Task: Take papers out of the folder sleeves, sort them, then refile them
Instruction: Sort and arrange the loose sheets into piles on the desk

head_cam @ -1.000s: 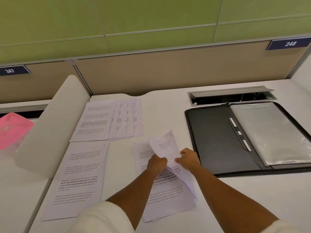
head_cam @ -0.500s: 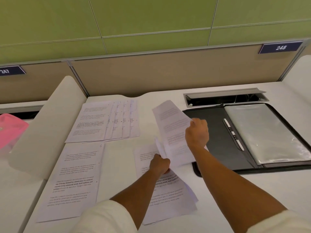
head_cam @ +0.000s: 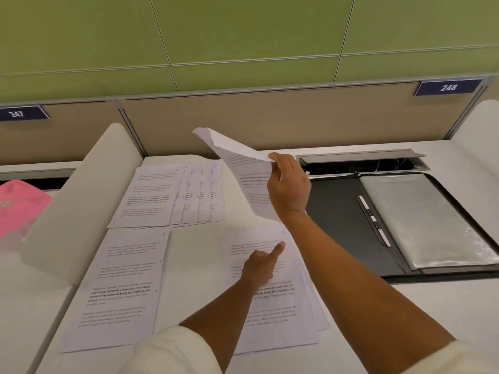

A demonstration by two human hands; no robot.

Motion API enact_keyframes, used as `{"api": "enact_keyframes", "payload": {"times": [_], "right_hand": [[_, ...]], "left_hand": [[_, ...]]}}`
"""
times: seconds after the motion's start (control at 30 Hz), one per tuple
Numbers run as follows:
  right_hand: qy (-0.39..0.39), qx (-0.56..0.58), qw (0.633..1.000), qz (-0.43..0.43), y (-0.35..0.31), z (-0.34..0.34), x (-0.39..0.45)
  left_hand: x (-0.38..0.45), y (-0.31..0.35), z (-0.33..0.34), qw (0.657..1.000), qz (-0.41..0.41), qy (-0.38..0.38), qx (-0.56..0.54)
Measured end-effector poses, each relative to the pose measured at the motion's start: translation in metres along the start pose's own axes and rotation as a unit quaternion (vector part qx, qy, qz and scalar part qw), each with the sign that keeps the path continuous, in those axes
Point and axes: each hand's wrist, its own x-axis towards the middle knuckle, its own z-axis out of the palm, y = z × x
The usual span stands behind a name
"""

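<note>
While the left hand (head_cam: 260,265) rests on the unsorted stack (head_cam: 272,290) near the front of the worktop (head_cam: 405,306), forefinger stretched out and the other fingers curled, the right hand (head_cam: 290,188) pinches a single sheet (head_cam: 243,168) by its edge, well above the stack; a second ago both hands were together on that stack, peeling this page loose, so it has since been lifted clear and carried up and back; by my reading it is bound for the fanned row of sorted pages (head_cam: 172,195) at the rear left; page 6 (head_cam: 118,287) lies alone beside the stack; the open folder (head_cam: 351,228), its clear sleeves (head_cam: 426,220) seemingly emptied, waits at right for refiling.
</note>
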Motion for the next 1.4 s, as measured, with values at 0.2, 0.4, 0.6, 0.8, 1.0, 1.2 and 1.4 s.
{"api": "enact_keyframes", "payload": {"times": [0.2,0.4,0.6,0.8,1.0,1.2,1.4], "right_hand": [[-0.077,0.077,0.983,0.145,-0.024,0.011,-0.001],[-0.224,0.098,0.911,0.333,-0.01,0.03,-0.03],[-0.284,0.095,0.861,0.41,0.0,0.049,-0.079],[-0.346,0.043,0.834,0.427,0.007,0.055,-0.12],[-0.391,0.007,0.816,0.426,0.008,0.05,-0.144],[-0.425,0.004,0.805,0.414,-0.013,0.058,-0.159],[-0.457,0.017,0.774,0.437,-0.038,0.075,-0.176]], "left_hand": [[0.006,-0.027,-0.04,0.995,-0.001,0.1,0.002],[-0.002,-0.079,-0.109,0.966,-0.044,0.254,0.037],[-0.008,-0.123,-0.158,0.937,-0.075,0.336,0.053],[-0.008,-0.153,-0.178,0.938,-0.058,0.321,0.116],[-0.007,-0.164,-0.187,0.941,-0.023,0.319,0.112],[-0.003,-0.171,-0.2,0.948,-0.009,0.301,0.098],[-0.004,-0.174,-0.212,0.954,-0.017,0.295,0.054]]}}
